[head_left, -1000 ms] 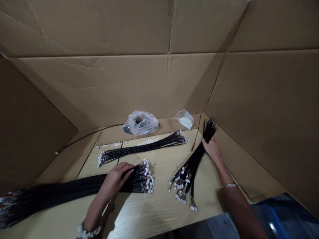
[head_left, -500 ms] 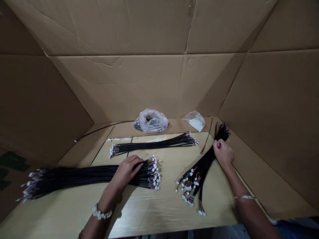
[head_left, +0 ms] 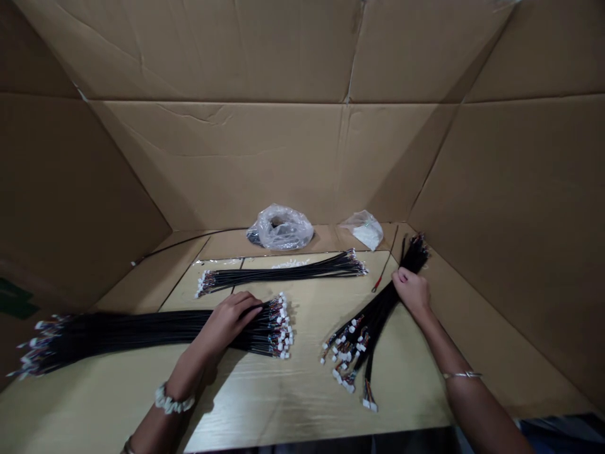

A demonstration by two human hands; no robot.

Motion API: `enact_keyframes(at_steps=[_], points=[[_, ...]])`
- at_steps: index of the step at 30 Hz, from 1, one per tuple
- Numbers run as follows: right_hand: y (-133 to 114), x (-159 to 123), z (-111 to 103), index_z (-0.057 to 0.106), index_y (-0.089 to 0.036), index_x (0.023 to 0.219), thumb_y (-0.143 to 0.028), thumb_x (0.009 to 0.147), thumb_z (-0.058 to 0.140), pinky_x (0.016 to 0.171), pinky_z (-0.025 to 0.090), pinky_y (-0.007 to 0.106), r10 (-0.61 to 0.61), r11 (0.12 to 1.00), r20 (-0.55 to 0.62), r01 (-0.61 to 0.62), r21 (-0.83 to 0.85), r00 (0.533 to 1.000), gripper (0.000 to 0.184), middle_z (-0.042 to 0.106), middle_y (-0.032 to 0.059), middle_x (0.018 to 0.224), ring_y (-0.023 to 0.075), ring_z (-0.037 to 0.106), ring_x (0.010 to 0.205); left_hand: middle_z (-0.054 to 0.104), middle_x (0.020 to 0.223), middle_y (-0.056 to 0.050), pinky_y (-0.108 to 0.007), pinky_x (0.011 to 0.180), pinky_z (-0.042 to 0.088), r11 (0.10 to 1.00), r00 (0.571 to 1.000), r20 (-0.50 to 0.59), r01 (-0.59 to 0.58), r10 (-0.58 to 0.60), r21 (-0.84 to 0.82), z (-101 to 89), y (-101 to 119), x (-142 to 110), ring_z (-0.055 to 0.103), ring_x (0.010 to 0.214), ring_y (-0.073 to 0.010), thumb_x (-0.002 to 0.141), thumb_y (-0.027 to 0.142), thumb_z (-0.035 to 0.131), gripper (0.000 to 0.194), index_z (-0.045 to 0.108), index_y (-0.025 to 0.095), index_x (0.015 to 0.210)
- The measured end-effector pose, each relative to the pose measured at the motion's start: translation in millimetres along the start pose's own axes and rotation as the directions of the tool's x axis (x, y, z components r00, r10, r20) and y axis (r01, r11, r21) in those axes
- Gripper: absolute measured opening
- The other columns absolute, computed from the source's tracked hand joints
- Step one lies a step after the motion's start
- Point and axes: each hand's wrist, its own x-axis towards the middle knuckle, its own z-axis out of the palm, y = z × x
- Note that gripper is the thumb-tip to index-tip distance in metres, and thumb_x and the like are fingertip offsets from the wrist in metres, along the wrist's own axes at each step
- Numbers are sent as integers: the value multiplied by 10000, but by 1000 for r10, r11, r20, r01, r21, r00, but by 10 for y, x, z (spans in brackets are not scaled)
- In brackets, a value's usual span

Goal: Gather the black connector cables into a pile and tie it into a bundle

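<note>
Both hands are on wire bundles here. The left hand [head_left: 227, 321] lies across a long black wire bundle [head_left: 142, 334], fingers curled over it just short of the white connectors [head_left: 282, 328] at its right end, more of a firm press than a tight grip. The right hand [head_left: 412, 292] is wrapped around a second black wire bundle [head_left: 363, 321] up near its far end, while the connector ends fan out loosely toward the person on the light wood-grain counter [head_left: 302, 403]. Holding a bunch high like that seems a good way to keep the strands together, and a flat press on the long one should stop the wires from sliding, though those loose connectors look easy to snag. A third bundle [head_left: 283, 270] lies straight behind them, with a single thin wire [head_left: 385, 271] with a red tip just beside the right hand's bundle. Further back sit a clear plastic bag [head_left: 281, 228] and a smaller bag of white bits [head_left: 366, 230], with cardboard sheets [head_left: 302, 164] walling in the back and sides. Compared with a second ago, the hands have barely shifted on the wires, but the view has swung, so the long bundle's left connector end now shows in full.
</note>
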Motion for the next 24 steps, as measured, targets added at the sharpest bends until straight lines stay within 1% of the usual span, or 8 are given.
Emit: enact_keyframes(at_steps=[2, 6, 8, 12, 18, 24], points=[[-1, 2, 3, 290, -222, 482, -287, 741, 499, 511, 196, 266, 17, 1000, 39, -18, 15, 999, 339, 303, -43, 479, 108, 262, 497, 705, 870, -57, -304, 764, 533, 1000, 1000, 2, 1, -1, 9, -17, 21, 8, 667, 810, -186, 980, 469, 399, 398, 706, 221, 934], [-35, 8, -18, 350, -219, 481, -379, 810, 482, 508, 211, 260, 69, 997, 119, -73, 27, 990, 389, 357, -29, 497, 113, 316, 500, 713, 865, -54, -292, 753, 540, 1000, 1000, 12, -17, 17, 19, -41, 26, 19, 677, 801, -186, 980, 500, 384, 432, 707, 218, 927], [-52, 14, -33, 370, -218, 481, -384, 823, 480, 507, 216, 259, 73, 997, 140, -76, 19, 987, 396, 377, -23, 502, 115, 338, 501, 719, 866, -55, -288, 750, 543, 999, 1000, 15, -27, 26, 18, -43, 11, 22, 682, 802, -188, 974, 510, 396, 434, 711, 218, 922], [-66, 21, -49, 375, -215, 469, -359, 819, 490, 502, 223, 254, 46, 999, 158, -49, 15, 986, 395, 377, -18, 493, 119, 369, 502, 721, 867, -53, -288, 758, 545, 1000, 999, 21, -24, 24, 16, -41, -12, 22, 683, 803, -187, 969, 508, 409, 424, 712, 219, 909], [-74, 16, -47, 373, -216, 471, -335, 807, 475, 499, 211, 265, -6, 1000, 179, 2, 24, 984, 370, 391, -11, 491, 123, 367, 498, 718, 864, -55, -298, 769, 543, 999, 999, 38, -21, 20, 30, -43, -4, 25, 678, 803, -190, 970, 505, 403, 431, 712, 212, 905], [-75, 18, -48, 373, -218, 476, -328, 794, 463, 503, 218, 260, -6, 1000, 194, 3, 20, 981, 349, 417, -6, 491, 127, 368, 498, 712, 869, -59, -301, 759, 540, 999, 999, 52, -14, 12, 36, -39, -1, 19, 676, 808, -194, 975, 500, 384, 431, 703, 217, 904]])
